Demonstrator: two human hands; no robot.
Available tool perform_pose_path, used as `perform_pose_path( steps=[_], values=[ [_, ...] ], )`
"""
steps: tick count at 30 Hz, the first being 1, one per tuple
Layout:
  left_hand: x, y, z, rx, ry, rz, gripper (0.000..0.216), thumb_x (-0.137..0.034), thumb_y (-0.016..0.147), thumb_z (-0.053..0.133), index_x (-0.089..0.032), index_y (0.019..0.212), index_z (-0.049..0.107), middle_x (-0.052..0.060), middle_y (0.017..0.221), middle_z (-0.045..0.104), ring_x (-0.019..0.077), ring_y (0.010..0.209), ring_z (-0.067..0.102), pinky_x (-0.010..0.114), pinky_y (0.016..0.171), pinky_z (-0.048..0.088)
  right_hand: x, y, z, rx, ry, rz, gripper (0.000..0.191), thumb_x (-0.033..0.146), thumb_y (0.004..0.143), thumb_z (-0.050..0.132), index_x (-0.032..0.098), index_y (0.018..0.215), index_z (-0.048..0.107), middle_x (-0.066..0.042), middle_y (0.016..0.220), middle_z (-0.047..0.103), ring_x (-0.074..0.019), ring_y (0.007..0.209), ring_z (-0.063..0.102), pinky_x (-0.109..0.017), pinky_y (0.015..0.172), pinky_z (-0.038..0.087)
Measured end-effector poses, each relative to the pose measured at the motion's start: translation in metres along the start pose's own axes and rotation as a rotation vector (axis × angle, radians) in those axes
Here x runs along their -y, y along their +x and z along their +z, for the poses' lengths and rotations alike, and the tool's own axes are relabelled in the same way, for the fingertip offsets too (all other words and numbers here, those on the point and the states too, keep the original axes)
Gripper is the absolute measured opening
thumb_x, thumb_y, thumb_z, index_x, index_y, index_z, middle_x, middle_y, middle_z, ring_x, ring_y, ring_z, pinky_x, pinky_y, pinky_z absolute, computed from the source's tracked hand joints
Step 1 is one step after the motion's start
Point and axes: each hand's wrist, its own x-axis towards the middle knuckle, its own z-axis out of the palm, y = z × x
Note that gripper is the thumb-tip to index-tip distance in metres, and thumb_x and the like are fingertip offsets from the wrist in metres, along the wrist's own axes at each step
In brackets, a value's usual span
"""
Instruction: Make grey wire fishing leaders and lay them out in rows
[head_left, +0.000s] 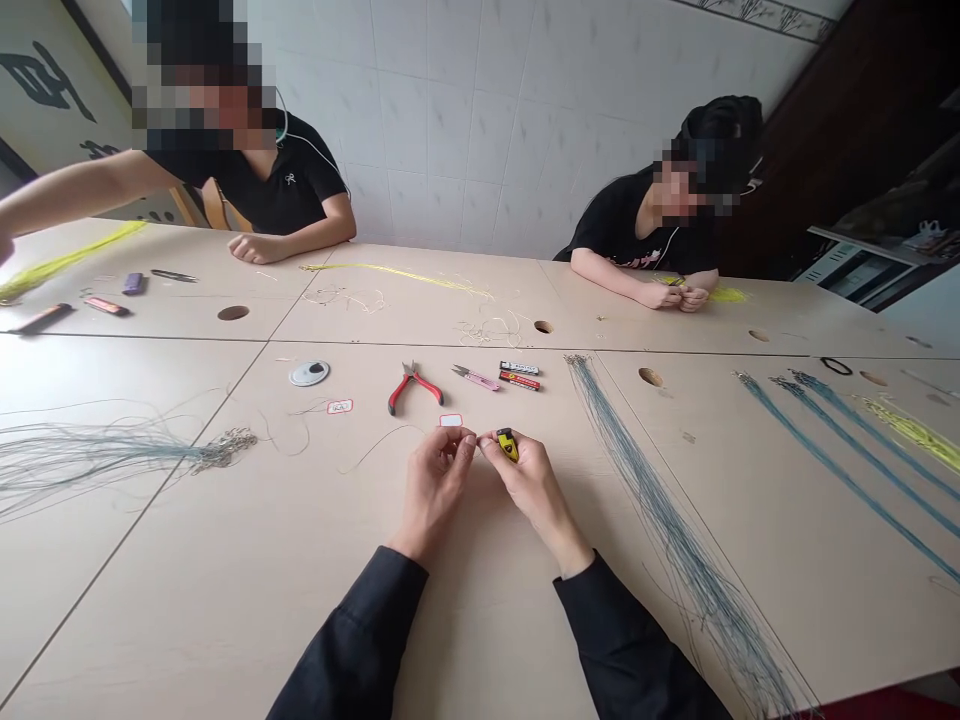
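Observation:
My left hand (437, 482) and my right hand (527, 480) meet over the middle of the pale wooden table (225, 560), fingertips nearly touching. The right hand is closed around a small yellow and black lighter (508, 443). The left hand pinches the end of a thin cord (375, 447) that trails left across the table. A small white tag (451, 421) lies just beyond my fingers.
Red-handled pliers (412, 385), pink snips (476, 377), two more lighters (519, 375) and a round white disc (309, 374) lie ahead. Bundles of grey-blue cords (660, 500) run along the right; another bundle (97, 455) lies left. Two other people sit across the table with yellow cords.

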Motion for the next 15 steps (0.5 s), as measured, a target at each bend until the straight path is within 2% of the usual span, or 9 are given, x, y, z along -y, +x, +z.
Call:
perform_pose_path(
  steps=[3, 10, 13, 15],
  values=[
    [0.000, 0.000, 0.000, -0.008, 0.018, 0.004, 0.020, -0.036, 0.088, 0.055, -0.019, 0.084, 0.066, -0.001, 0.075, 0.062, 0.0115, 0.065, 0.049, 0.024, 0.062, 0.040, 0.003, -0.001, -0.003, -0.018, -0.085, -0.027, 0.032, 0.046, 0.089, 0.056, 0.015, 0.087, 0.064, 0.000, 0.071, 0.055, -0.0122, 0.063, 0.045, -0.023, 0.061, 0.038],
    [0.004, 0.001, 0.001, -0.008, 0.024, 0.028, 0.020, -0.035, 0.088, 0.057, -0.019, 0.084, 0.068, 0.000, 0.074, 0.063, 0.0116, 0.065, 0.050, 0.024, 0.062, 0.039, 0.007, -0.003, -0.004, -0.052, -0.223, -0.062, 0.035, 0.049, 0.091, 0.051, 0.016, 0.083, 0.059, 0.001, 0.067, 0.054, -0.0119, 0.059, 0.045, -0.024, 0.058, 0.037],
    [0.004, 0.001, 0.000, -0.017, -0.004, 0.016, 0.022, -0.037, 0.087, 0.058, -0.017, 0.082, 0.066, 0.000, 0.073, 0.061, 0.0120, 0.064, 0.050, 0.024, 0.061, 0.039, 0.014, -0.001, -0.036, -0.108, -0.399, -0.108, 0.038, 0.053, 0.092, 0.047, 0.017, 0.083, 0.057, -0.001, 0.069, 0.057, -0.0136, 0.060, 0.048, -0.026, 0.059, 0.039],
    [0.003, 0.001, -0.001, -0.004, -0.029, 0.013, 0.022, -0.037, 0.086, 0.058, -0.017, 0.080, 0.066, 0.000, 0.073, 0.060, 0.0119, 0.064, 0.049, 0.024, 0.061, 0.039, 0.019, -0.004, -0.081, -0.235, -0.566, -0.110, 0.040, 0.056, 0.091, 0.044, 0.019, 0.086, 0.057, -0.004, 0.072, 0.060, -0.0164, 0.063, 0.052, -0.029, 0.061, 0.041]
  ],
)
